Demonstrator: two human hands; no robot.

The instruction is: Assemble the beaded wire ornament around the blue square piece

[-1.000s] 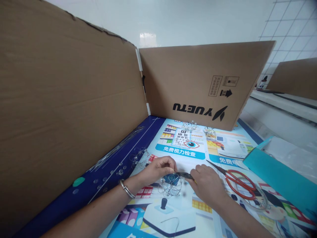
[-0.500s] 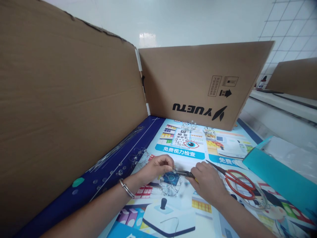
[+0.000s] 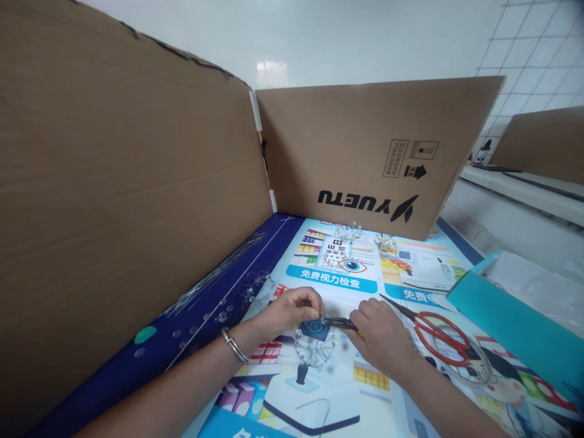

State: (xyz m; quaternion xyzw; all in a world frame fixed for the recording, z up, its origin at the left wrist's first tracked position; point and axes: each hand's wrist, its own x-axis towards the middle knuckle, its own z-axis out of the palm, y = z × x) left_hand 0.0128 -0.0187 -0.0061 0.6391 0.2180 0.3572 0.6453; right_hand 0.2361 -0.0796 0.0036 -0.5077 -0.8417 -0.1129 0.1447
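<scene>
1. Printed poster sheet [image 3: 319,292] covers the work surface, and both hands meet over it, close together near its middle.
2. Left hand [image 3: 289,308]: its fingers curl closed, with the thumb and forefinger pinched at the top edge of a small blue piece [image 3: 314,329]. A wire-and-bead frame [image 3: 311,348] hangs just below those fingertips, lying against the sheet and tilted rather than flat.
3. Right hand [image 3: 382,340]: its fingers wrap closed around the handles of small black pliers [image 3: 338,323]. The pliers' tips point left, reaching the blue piece just beside the left fingertips. Whether the tips grip a wire there is too small to tell.
4. Right of the right fingers lie red-handled scissors [image 3: 440,338], blades pointing away, with a teal folder [image 3: 511,316] farther out.
5. Left of the left fingers runs a navy strip [image 3: 191,298] scattered with clear beads [image 3: 220,317] and thin wires [image 3: 214,280]. A steel bangle [image 3: 234,345] circles the left wrist.
6. Well past the fingertips, small beaded clusters [image 3: 347,232] sit against a cardboard panel [image 3: 378,140]. A second cardboard panel [image 3: 114,182] walls off the left side, and white tiled walls [image 3: 529,48] rise behind both.
</scene>
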